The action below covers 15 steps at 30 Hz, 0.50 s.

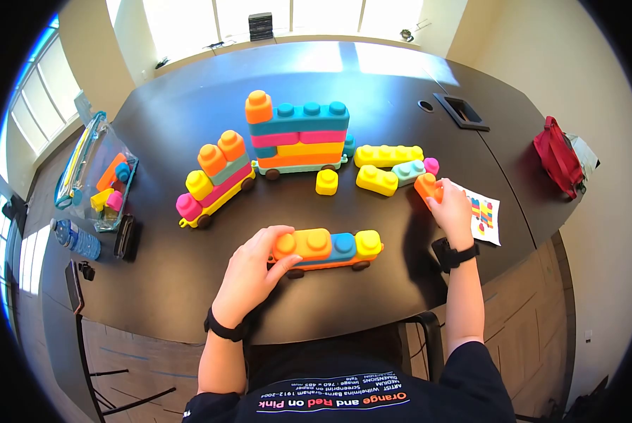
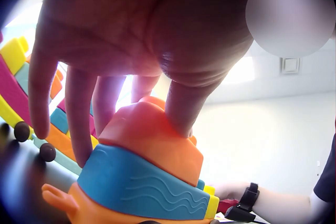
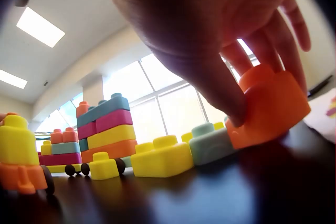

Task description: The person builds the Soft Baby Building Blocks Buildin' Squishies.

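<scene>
Close to me stands a toy wagon with an orange wheeled base (image 1: 330,266), a blue layer (image 2: 142,184), and orange, blue (image 1: 343,244) and yellow (image 1: 369,244) building blocks on top. My left hand (image 1: 249,271) holds its left end, thumb on one side of the orange block (image 2: 152,137) and fingers around the other. Over to the right, my right hand (image 1: 452,211) pinches a loose orange building block (image 3: 273,111) between thumb and fingers, low over the table. That block sits beside a pale green block (image 3: 210,145) and a yellow block (image 3: 163,158).
Two built wagons stand farther back, one low (image 1: 221,189), one tall (image 1: 302,137). A yellow single block (image 1: 326,182), a long yellow block (image 1: 390,155) and a pink block (image 1: 431,166) lie near. Around them are a picture card (image 1: 491,225), a bottle (image 1: 76,240) and a clear bag (image 1: 90,180).
</scene>
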Tool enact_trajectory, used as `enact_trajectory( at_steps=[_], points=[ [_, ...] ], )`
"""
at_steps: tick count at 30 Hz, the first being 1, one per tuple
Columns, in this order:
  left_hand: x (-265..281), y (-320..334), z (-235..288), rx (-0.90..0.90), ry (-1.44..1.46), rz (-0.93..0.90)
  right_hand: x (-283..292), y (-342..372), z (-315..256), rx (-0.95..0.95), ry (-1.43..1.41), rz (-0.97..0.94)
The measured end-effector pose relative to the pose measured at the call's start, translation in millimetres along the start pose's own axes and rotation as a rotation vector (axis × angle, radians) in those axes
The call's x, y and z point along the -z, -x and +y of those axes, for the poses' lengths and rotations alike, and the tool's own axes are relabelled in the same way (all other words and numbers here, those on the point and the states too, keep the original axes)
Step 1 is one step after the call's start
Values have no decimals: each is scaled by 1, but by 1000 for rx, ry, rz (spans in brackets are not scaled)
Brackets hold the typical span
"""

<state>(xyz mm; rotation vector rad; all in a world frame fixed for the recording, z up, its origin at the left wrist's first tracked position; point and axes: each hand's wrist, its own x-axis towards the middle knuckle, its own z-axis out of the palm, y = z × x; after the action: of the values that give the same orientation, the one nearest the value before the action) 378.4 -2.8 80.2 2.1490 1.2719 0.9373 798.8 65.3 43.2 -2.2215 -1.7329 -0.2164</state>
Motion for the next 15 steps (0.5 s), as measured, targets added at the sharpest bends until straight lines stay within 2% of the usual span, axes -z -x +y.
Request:
enact_trajectory(
  at_steps=[1,3,4,6,8,10,15],
  points=[
    [0,0,0,5,-3,-5,10,4,-7,4,-1,-1],
    [-1,1,-2,-4,-1,3,32,16,-25,71,-264,141],
    [-1,0,-2,-18,0,9,42,22,-33,71,-264,138],
    [-1,1,-2,-11,-1,3,57,33,-49,433,-659,-12],
    [-2,1,-2,-4,0,5,62,44,-64,616,-852,-224],
    [-3,2,-4,-18,1,22,63,51,-76,729,-869,-331],
    [-3,4,-2,17,-9,23,63,57,-86,794,-814,-313]
  ],
)
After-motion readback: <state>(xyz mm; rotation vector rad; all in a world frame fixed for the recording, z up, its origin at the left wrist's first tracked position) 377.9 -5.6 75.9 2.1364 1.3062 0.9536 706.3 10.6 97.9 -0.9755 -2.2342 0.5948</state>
